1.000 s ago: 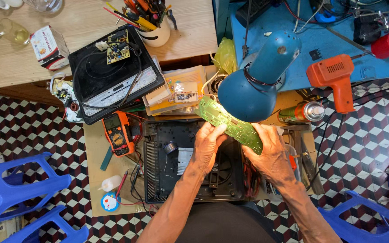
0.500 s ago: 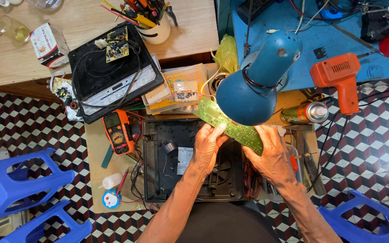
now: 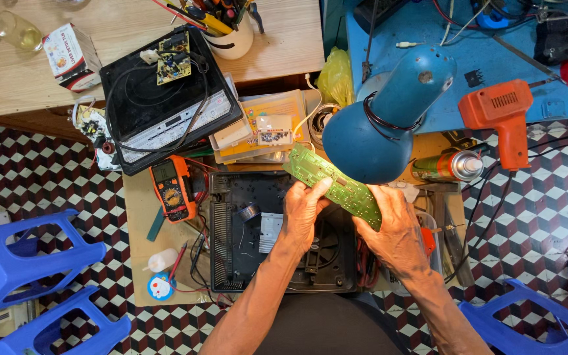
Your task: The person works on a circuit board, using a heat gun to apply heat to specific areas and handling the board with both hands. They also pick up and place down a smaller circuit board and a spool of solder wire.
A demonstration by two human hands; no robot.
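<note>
Both hands are on a long green circuit board (image 3: 334, 184), held up over the opened black appliance housing (image 3: 277, 236) that sits on the low workbench. I'll place everything off that housing. The board hangs above its upper right part, right under the shade of the blue desk lamp (image 3: 379, 125).

The board's long axis runs diagonally, from upper left, near the yellow parts tray (image 3: 258, 128), down to lower right. The left hand (image 3: 302, 213) comes up from below at about the middle of the board, thumb pressed on the near face, with the other fingers curled around behind the lower edge, so it's closed on the board. The right hand (image 3: 396, 230) has the lower right end, fingers wrapped over that end. I can't see the fingertips on the far side, but it reads as a firm hold too. Neither hand is really nearer, since both are touching; the left one just sits further in along the length, while the right one caps the end.

Left of the housing there's an orange multimeter (image 3: 173, 187) with its leads trailing down. Above and to the left sits a black induction cooktop (image 3: 165, 98) with a small board lying on it. Off to the right are a spray can (image 3: 448, 165) and an orange heat gun (image 3: 504, 121).
</note>
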